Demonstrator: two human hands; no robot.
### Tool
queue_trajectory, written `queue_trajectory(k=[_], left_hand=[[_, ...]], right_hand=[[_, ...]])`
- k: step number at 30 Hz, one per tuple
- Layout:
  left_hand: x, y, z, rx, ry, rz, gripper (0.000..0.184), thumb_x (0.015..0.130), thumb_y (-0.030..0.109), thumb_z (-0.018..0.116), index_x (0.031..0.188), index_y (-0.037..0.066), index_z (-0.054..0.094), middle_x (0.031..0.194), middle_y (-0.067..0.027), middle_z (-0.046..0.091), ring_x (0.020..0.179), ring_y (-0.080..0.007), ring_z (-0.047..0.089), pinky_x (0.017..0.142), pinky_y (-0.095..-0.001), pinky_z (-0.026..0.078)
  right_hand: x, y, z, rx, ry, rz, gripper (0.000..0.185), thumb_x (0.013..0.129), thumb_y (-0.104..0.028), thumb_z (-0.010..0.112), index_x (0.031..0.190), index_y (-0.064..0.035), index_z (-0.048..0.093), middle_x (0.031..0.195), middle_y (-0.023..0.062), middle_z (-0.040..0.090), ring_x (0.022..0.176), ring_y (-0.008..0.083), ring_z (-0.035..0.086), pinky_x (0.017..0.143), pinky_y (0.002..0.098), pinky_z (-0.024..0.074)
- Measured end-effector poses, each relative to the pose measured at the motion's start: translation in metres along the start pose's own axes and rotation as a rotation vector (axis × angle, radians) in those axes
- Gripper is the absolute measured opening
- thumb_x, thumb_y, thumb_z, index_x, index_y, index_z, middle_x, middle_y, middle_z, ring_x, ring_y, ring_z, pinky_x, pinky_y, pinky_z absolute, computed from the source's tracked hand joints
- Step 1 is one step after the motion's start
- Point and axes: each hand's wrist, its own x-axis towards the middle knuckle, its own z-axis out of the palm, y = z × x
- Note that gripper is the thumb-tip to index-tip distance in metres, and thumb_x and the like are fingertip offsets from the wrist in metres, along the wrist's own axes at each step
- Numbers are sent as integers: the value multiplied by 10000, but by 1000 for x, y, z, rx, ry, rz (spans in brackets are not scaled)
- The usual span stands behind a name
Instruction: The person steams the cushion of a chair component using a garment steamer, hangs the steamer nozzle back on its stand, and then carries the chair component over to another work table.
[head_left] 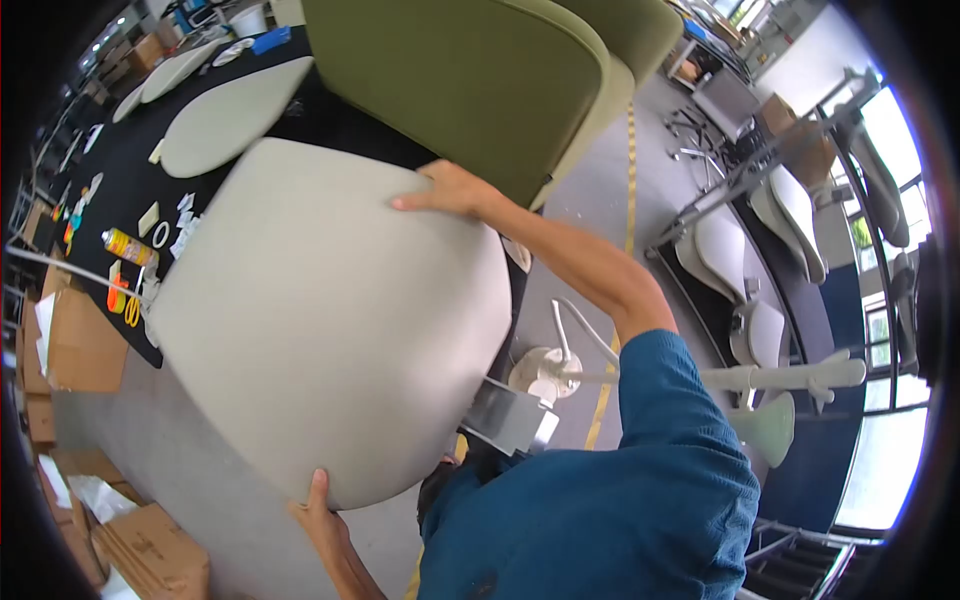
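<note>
Through the head camera, I have the pale padded panel (330,320) spanned between two hands, the right hand (445,192) gripping its upper edge with the thumb laid on the broad face, and the left hand (322,522) gripping the bottom edge, thumb likewise on the face and the fingers mostly hidden from me. The panel sits in front of the body, partly over the black table (320,115) and partly past its edge, though I cannot tell whether it rests there; an olive upholstered piece (460,90) stands just beyond, with a yellow spray can (130,247) near the panel's left side.
</note>
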Motion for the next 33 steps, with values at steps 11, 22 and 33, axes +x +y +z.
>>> queue_trajectory(k=[11,22,33], left_hand=[[106,11,8,52,24,-54,555,898,220,794,1294,-118,602,1202,-179,689,1068,-256,672,983,-381,511],[251,-14,29,154,66,27,580,948,360,762,1320,-61,619,1271,-145,678,1102,-240,663,960,-365,524],[145,-105,38,-159,79,-94,695,936,377,782,1427,-42,524,1335,-156,635,1204,-274,633,1034,-411,522]], right_hand=[[36,81,46,-19,-3,197,886,880,-691,655,1430,-1,569,1420,208,603,1284,329,600,1052,425,483],[32,113,67,24,247,187,829,938,-607,637,1513,-29,485,1493,232,545,1369,365,540,1125,424,442],[-85,96,143,701,541,358,582,948,-402,738,1345,5,610,1162,168,722,1014,239,704,894,369,557]])
